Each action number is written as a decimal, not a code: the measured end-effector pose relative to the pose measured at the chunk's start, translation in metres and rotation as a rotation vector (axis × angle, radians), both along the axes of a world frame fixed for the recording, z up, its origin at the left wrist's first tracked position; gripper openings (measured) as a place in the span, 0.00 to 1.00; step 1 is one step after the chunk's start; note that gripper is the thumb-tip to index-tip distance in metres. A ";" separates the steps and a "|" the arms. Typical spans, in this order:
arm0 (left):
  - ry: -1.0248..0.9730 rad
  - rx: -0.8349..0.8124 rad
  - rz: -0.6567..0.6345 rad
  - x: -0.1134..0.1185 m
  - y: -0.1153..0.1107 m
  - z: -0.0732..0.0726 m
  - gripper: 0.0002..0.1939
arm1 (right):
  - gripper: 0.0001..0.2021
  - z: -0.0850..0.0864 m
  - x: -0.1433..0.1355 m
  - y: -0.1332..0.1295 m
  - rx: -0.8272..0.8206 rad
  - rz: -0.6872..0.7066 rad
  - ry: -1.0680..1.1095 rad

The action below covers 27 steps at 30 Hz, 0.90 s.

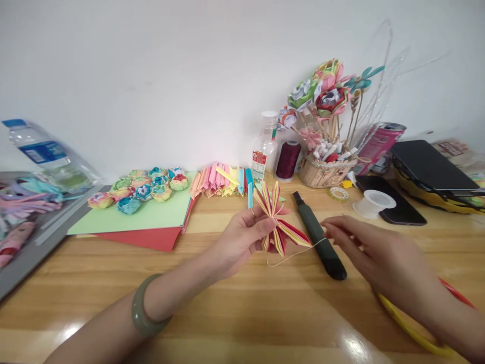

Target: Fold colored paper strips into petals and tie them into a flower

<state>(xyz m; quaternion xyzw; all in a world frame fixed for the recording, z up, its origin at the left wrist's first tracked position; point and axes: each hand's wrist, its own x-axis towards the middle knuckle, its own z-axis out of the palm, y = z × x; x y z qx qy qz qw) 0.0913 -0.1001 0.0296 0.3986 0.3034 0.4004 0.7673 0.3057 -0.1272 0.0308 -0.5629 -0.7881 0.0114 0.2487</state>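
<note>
In the head view my left hand [248, 232] pinches the middle of a folded paper flower [276, 222] with red, yellow and pink layers fanned out. A thin thread [293, 259] hangs in a loop below the flower and runs to the right. My right hand [366, 247] is closed, its thumb and forefinger pinched on the thread's end. Between the hands a dark green, pen-like tool [320, 235] lies slantwise on the table, passing beneath the thread.
Finished paper flowers [142, 192] sit on green paper [125, 221] at left. Folded strips [220, 179], a bottle [264, 146], a maroon thread spool [288, 161] and a flower basket [326, 171] line the wall. A white spool [374, 203] and black phone [407, 216] lie right; yellow-handled scissors [409, 323] lie under my right forearm.
</note>
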 end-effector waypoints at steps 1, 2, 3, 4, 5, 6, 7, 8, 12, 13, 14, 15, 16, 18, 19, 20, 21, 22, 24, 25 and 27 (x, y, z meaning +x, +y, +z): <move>0.001 -0.008 -0.009 0.000 0.000 0.000 0.18 | 0.14 -0.001 0.006 -0.002 0.039 0.008 -0.052; 0.006 -0.009 -0.015 0.000 0.000 -0.001 0.17 | 0.15 -0.003 0.011 -0.004 0.068 0.032 -0.090; 0.016 -0.003 -0.021 0.000 0.000 -0.001 0.17 | 0.15 -0.005 0.015 -0.006 0.080 0.063 -0.127; 0.029 0.003 -0.027 0.001 0.000 -0.002 0.16 | 0.15 -0.007 0.018 -0.008 0.091 0.094 -0.164; 0.039 0.010 -0.034 0.001 -0.001 -0.002 0.16 | 0.15 -0.008 0.021 -0.010 0.101 0.109 -0.209; 0.047 0.014 -0.044 0.001 -0.001 -0.003 0.16 | 0.15 -0.009 0.023 -0.012 0.115 0.102 -0.259; 0.053 0.016 -0.050 0.002 -0.001 -0.003 0.16 | 0.16 -0.010 0.026 -0.013 0.138 0.073 -0.306; 0.053 0.012 -0.050 0.002 -0.001 -0.004 0.16 | 0.16 -0.010 0.030 -0.014 0.160 0.028 -0.345; 0.012 -0.087 -0.082 0.003 -0.001 -0.005 0.16 | 0.16 -0.011 0.035 -0.015 0.123 -0.137 -0.390; -0.003 -0.128 -0.111 0.003 -0.001 -0.005 0.16 | 0.16 -0.012 0.032 -0.014 0.101 -0.159 -0.385; -0.016 -0.165 -0.144 0.003 -0.001 -0.005 0.15 | 0.16 -0.013 0.029 -0.011 0.089 -0.180 -0.385; -0.031 -0.194 -0.172 0.003 -0.001 -0.004 0.14 | 0.17 -0.015 0.024 -0.007 0.087 -0.212 -0.398; -0.047 -0.214 -0.193 0.003 -0.001 -0.003 0.12 | 0.17 -0.016 0.019 -0.002 0.082 -0.239 -0.427; -0.081 -0.238 -0.221 0.002 -0.001 -0.001 0.10 | 0.18 -0.020 0.010 0.011 0.041 -0.256 -0.499; -0.099 -0.242 -0.234 0.002 -0.001 0.000 0.10 | 0.19 -0.021 0.006 0.017 -0.006 -0.247 -0.516; -0.114 -0.243 -0.251 0.001 -0.001 0.001 0.10 | 0.19 -0.023 0.004 0.024 -0.065 -0.233 -0.512; -0.126 -0.241 -0.267 0.000 -0.001 0.002 0.11 | 0.18 -0.024 0.002 0.030 -0.133 -0.218 -0.493; -0.136 -0.238 -0.281 -0.001 -0.001 0.002 0.12 | 0.18 -0.025 0.002 0.035 -0.198 -0.210 -0.458; -0.152 -0.227 -0.305 -0.002 -0.001 0.002 0.14 | 0.17 -0.026 0.004 0.042 -0.294 -0.197 -0.365; -0.158 -0.221 -0.314 -0.003 -0.001 0.002 0.15 | 0.16 -0.027 0.006 0.044 -0.322 -0.186 -0.318; -0.170 -0.202 -0.321 -0.004 0.000 0.002 0.16 | 0.13 -0.028 0.012 0.046 -0.324 -0.163 -0.216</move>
